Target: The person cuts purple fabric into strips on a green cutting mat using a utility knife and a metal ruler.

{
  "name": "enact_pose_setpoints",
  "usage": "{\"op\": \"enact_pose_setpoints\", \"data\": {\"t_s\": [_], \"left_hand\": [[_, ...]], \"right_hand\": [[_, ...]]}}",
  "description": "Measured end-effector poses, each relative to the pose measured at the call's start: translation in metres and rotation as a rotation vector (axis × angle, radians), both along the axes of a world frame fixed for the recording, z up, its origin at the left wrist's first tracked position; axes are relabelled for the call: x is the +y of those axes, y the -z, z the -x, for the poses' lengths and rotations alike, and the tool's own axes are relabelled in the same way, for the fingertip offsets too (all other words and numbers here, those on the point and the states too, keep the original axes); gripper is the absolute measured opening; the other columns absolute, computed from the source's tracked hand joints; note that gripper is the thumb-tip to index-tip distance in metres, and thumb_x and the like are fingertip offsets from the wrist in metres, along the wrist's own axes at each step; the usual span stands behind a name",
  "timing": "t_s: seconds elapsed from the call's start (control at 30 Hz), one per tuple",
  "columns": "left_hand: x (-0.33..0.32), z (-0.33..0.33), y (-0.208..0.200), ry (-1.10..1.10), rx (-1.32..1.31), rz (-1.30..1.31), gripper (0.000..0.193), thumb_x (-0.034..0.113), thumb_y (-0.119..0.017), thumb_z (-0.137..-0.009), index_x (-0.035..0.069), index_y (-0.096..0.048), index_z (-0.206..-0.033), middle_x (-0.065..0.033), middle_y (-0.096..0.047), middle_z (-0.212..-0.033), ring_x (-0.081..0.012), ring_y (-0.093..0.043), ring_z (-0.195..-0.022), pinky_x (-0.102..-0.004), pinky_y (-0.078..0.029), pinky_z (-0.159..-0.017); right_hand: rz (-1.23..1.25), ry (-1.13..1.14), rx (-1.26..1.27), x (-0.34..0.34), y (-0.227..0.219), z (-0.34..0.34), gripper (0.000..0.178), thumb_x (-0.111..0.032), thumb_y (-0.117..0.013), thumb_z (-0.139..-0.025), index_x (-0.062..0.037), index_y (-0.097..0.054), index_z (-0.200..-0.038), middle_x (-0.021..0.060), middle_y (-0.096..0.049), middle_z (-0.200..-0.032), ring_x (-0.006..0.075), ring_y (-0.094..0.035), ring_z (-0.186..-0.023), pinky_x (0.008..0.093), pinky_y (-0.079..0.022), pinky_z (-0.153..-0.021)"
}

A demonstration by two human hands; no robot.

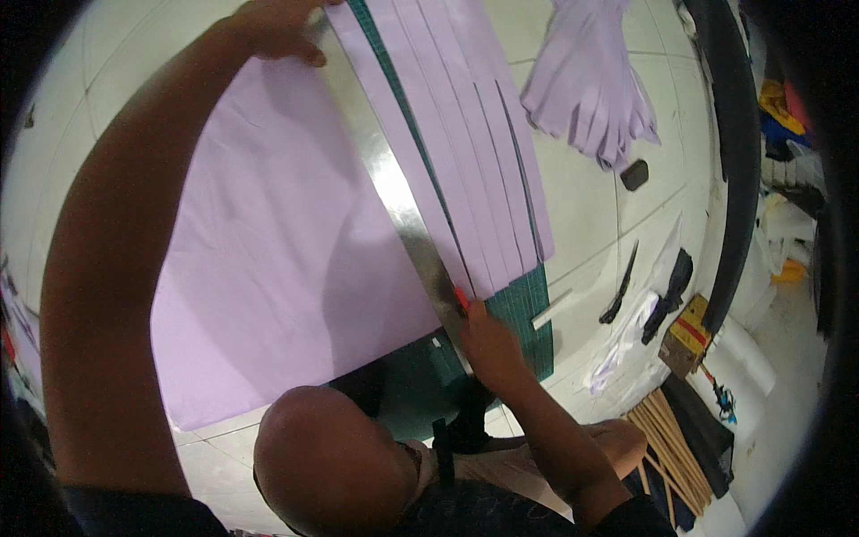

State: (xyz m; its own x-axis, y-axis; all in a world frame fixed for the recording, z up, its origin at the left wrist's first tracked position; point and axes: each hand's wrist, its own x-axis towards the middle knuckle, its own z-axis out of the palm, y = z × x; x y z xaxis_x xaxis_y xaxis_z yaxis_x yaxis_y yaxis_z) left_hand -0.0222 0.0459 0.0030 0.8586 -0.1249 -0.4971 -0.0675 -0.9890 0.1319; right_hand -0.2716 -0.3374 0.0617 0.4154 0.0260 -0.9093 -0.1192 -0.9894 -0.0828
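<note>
A sheet of lilac fabric (268, 233) lies over a green cutting mat (403, 385), with a long metal ruler (389, 183) laid across it. At the far end of the ruler, my left hand (277, 31) presses down with thumb and fingers apart. My right hand (492, 345) is closed around a small red-handled cutter (462, 300) at the ruler's near end, beside its right edge. Its blade is hidden. To the right of the ruler, the lilac fabric strips (483, 179) lie side by side, with narrow gaps showing between them.
A bundle of cut lilac strips (595, 89) lies on the tiled floor at upper right, near a dark block (634, 175). Black scissors (619, 286), a yellow-and-black box (685, 336) and wooden sticks (671, 443) lie to the right. A bent knee (335, 456) is at the near edge.
</note>
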Motion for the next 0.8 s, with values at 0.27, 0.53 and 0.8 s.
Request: {"op": "enact_pose_setpoints", "data": {"t_s": [0.27,0.53,0.8], "left_hand": [[-0.003,0.005,-0.025,-0.066,0.038,0.026,0.096,0.047,-0.085,-0.070,0.016,-0.039,-0.148,-0.0241,-0.045,-0.135,-0.0411,-0.054,-0.119,-0.0471,-0.046,-0.101],[0.018,0.006,0.025,-0.108,-0.115,0.023,0.109,0.040,-0.090,-0.066,0.024,-0.025,-0.152,-0.0171,-0.045,-0.143,-0.0367,-0.059,-0.120,-0.0490,-0.050,-0.100],[0.011,0.012,0.008,-0.179,-0.116,0.068,0.118,0.038,-0.092,-0.060,0.014,-0.023,-0.152,-0.0143,-0.043,-0.148,-0.0344,-0.056,-0.125,-0.0475,-0.049,-0.101]], "right_hand": [[0.169,-0.121,0.130,-0.085,-0.020,0.068,0.028,-0.030,-0.040,-0.102,-0.0048,-0.046,-0.114,0.0290,-0.066,-0.092,0.0488,-0.066,-0.090,0.0594,-0.050,-0.076],[-0.213,-0.042,-0.273,-0.006,-0.025,-0.042,0.027,-0.022,-0.051,-0.100,-0.0019,-0.042,-0.115,0.0288,-0.064,-0.083,0.0493,-0.064,-0.077,0.0566,-0.049,-0.067],[-0.446,-0.041,-0.565,0.187,0.042,-0.187,0.028,-0.018,-0.048,-0.095,0.0023,-0.041,-0.113,0.0308,-0.066,-0.092,0.0479,-0.067,-0.087,0.0574,-0.050,-0.079]]}}
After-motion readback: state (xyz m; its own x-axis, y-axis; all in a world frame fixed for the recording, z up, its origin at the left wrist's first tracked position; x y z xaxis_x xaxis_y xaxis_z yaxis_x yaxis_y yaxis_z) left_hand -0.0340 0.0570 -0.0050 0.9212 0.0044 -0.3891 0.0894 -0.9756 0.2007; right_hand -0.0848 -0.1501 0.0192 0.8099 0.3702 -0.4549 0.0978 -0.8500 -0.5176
